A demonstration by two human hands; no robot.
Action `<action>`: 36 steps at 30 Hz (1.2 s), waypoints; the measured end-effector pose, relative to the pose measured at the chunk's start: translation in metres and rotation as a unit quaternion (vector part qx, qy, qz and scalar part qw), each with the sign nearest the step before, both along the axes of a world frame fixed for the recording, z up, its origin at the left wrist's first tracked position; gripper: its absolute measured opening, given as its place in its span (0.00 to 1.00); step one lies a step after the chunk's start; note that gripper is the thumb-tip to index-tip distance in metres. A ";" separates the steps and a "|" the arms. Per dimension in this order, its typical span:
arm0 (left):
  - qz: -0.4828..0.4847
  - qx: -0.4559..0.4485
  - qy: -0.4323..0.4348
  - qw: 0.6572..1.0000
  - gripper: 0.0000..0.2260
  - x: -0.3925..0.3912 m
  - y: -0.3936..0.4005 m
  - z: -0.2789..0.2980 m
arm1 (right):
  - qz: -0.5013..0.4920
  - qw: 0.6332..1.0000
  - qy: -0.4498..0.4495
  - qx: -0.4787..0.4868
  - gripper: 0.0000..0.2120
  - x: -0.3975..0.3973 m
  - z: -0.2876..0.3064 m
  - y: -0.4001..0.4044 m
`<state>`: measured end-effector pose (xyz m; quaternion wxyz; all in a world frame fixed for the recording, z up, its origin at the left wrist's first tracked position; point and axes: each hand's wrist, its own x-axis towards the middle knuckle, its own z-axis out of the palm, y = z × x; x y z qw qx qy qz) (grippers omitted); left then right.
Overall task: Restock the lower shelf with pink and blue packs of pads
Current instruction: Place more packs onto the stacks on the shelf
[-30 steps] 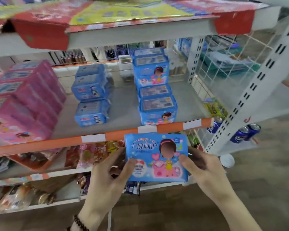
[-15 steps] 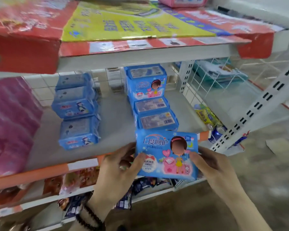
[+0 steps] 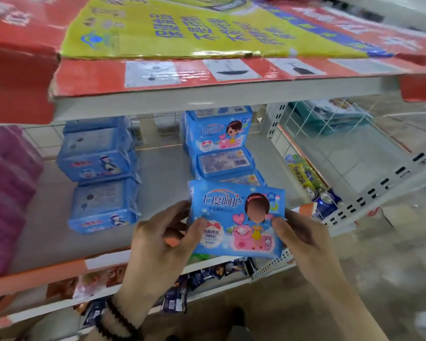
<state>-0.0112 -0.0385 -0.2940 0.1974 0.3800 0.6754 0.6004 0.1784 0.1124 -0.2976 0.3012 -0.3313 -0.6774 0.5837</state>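
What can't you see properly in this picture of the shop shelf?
All in the head view:
- The front blue pack in the right row: mostly covered by the held blue pack.
- The pink packs: blurred and cut off by the left edge, so no print or count.
- The snack packets on the shelf below: partly hidden behind the left hand and right hand.
- The barcode label: too small to read.

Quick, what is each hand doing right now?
Left hand: grips the blue pack by its left edge.
Right hand: pinches the same pack's right edge.
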 end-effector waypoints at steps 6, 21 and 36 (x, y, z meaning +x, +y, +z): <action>0.068 -0.002 0.003 0.998 0.14 -0.001 0.024 0.004 | 0.048 0.997 -0.009 0.066 0.12 -0.014 0.012 0.042; 0.148 -0.086 0.046 0.984 0.17 -0.014 0.101 0.009 | 0.114 0.960 -0.087 0.241 0.09 -0.053 0.005 0.125; 0.159 -0.098 0.068 0.980 0.17 -0.041 0.126 -0.003 | 0.119 0.949 -0.138 0.257 0.16 -0.084 0.009 0.142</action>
